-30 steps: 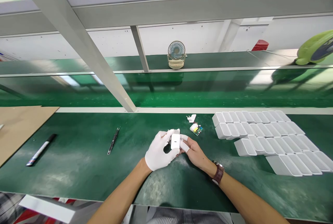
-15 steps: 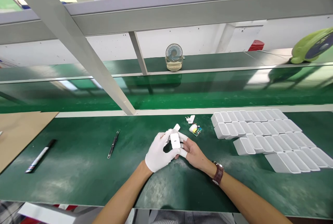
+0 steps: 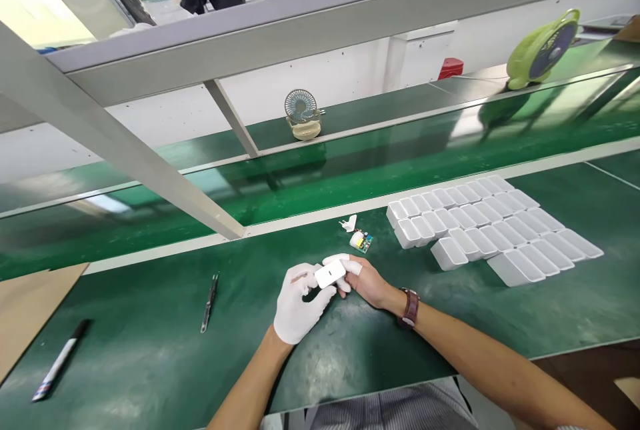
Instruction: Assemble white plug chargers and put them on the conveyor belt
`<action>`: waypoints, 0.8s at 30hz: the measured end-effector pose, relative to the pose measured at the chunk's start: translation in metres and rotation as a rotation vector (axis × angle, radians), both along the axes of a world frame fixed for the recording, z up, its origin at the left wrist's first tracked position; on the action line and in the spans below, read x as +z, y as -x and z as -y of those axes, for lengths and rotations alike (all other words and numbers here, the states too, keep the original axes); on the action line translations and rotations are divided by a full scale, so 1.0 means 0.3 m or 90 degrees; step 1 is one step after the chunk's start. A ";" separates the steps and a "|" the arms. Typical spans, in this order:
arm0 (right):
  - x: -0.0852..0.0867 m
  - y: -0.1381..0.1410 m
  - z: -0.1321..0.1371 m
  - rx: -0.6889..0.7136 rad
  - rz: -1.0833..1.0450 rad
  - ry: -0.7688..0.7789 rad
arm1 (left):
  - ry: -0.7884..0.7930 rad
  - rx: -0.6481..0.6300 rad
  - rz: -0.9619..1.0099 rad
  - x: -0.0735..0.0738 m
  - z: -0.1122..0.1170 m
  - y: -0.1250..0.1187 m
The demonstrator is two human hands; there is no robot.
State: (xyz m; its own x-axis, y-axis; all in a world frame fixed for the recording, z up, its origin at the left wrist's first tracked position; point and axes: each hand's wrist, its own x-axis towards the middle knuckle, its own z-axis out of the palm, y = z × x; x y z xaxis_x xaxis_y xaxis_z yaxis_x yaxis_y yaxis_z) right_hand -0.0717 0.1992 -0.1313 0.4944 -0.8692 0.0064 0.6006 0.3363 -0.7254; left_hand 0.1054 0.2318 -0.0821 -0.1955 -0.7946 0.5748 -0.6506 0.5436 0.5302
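Observation:
My left hand, in a white glove, and my bare right hand, with white finger cots and a wristwatch, meet over the green bench. Between their fingertips they pinch a small white plastic charger housing, lying flat side up. Both hands are closed round it. Just beyond lie a small circuit board with a yellow part and a white plug piece.
Rows of white open housings lie to the right. Tweezers and a black marker rest to the left, near a cardboard sheet. A small fan and a green fan stand on the back shelf. A grey frame beam slants overhead.
The view has swung and tilted to the right. The white housing has turned from upright to lying more sideways between my fingers; both hands stay on it.

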 end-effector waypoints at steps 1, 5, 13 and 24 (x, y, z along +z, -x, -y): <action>0.003 0.001 0.000 -0.005 -0.004 -0.006 | -0.003 -0.006 0.000 -0.001 -0.002 0.004; 0.015 0.004 -0.001 -0.038 -0.034 -0.010 | 0.019 -0.026 0.011 -0.006 -0.009 0.012; 0.001 0.008 0.002 -0.113 -0.125 0.017 | 0.066 -0.086 0.062 -0.051 -0.011 0.018; -0.020 0.004 0.002 -0.130 -0.166 0.015 | 0.024 -0.108 0.066 -0.045 -0.012 0.028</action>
State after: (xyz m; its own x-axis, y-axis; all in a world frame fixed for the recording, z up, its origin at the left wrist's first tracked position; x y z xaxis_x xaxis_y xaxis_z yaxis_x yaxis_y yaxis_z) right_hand -0.0729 0.1988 -0.1374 0.2978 -0.9516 -0.0754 0.4470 0.2089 -0.8698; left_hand 0.0971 0.2354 -0.0957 -0.3835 -0.7237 0.5737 -0.5982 0.6679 0.4427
